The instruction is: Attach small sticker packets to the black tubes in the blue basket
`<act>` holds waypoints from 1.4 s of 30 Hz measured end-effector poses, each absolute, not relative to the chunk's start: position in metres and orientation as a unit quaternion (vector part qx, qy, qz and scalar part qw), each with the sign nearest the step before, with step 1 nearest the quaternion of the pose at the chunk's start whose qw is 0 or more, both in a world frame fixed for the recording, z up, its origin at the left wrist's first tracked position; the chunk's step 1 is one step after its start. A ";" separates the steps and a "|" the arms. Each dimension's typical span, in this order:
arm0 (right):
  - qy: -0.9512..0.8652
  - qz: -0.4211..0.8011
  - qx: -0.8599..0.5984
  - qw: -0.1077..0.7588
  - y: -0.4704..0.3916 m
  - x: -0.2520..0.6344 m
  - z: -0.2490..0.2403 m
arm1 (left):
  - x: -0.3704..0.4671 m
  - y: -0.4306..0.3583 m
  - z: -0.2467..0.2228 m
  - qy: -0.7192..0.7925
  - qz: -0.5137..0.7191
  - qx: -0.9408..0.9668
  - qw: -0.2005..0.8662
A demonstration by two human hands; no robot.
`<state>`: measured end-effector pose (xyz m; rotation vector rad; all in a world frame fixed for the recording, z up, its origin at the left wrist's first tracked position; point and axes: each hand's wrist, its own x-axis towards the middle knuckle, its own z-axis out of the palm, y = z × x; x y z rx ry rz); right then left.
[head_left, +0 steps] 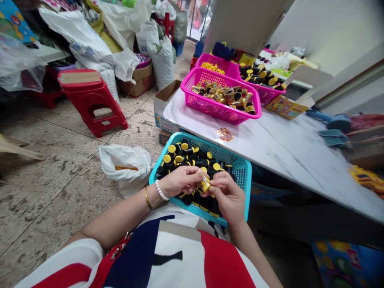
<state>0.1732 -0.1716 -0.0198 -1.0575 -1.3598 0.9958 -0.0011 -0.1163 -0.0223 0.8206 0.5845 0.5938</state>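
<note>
Between my two hands is a small cylinder with a yellow printed wrap point(205, 184), held over a turquoise basket point(246, 188). The fingers of my left hand point(187, 180) pinch its upper left side; a pearl bracelet and a gold bangle circle that wrist. My right hand point(228, 195) grips the cylinder's right side between thumb and fingers. Black cylinders with yellow caps point(180, 154) fill the basket below. The sides of the cylinder under my fingertips are hidden.
A pink basket point(222, 114) of yellow-wrapped cylinders stands on the marble-patterned table point(276, 136), near a printed sticker sheet point(224, 135). More pink baskets are behind. To the left are a white sack point(129, 156) and a red stool point(90, 96).
</note>
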 end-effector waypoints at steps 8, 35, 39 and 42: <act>-0.494 0.494 -0.451 0.556 -0.166 0.172 -0.037 | 0.007 -0.117 -0.023 0.324 0.259 0.380 0.827; -0.672 0.294 -0.487 0.474 -0.172 0.175 -0.018 | 0.014 -0.120 -0.017 0.338 0.262 0.360 0.829; -0.681 0.267 -0.516 0.446 -0.174 0.171 -0.020 | 0.017 -0.123 -0.021 0.339 0.294 0.329 0.831; -0.658 0.301 -0.513 0.462 -0.163 0.177 -0.023 | 0.013 -0.127 -0.023 0.314 0.306 0.304 0.846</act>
